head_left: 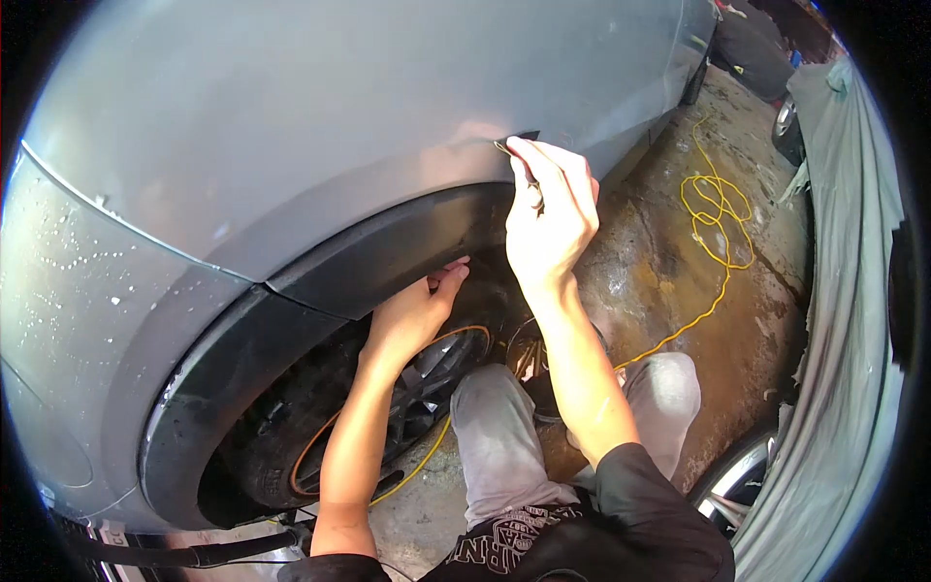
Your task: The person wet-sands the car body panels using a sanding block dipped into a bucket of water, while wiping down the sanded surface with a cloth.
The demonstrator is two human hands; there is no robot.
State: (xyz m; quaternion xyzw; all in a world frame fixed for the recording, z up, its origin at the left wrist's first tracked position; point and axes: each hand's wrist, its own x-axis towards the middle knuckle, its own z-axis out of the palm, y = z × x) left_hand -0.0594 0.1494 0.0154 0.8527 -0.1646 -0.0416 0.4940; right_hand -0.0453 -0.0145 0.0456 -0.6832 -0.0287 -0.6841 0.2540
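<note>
Shirt lettering (pixel 514 533), not clearly readable

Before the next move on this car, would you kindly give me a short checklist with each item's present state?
1. Right hand has the thin dark piece pinched: ok, at its fingertips.
2. Left hand is near the lower edge of the black trim: ok.
3. Left hand has a firm grip: cannot tell, its fingers are partly hidden.
4. Yellow cord is clear of both hands: ok.
5. Cord is tidied: not ok, loose loops lie on the floor.
</note>
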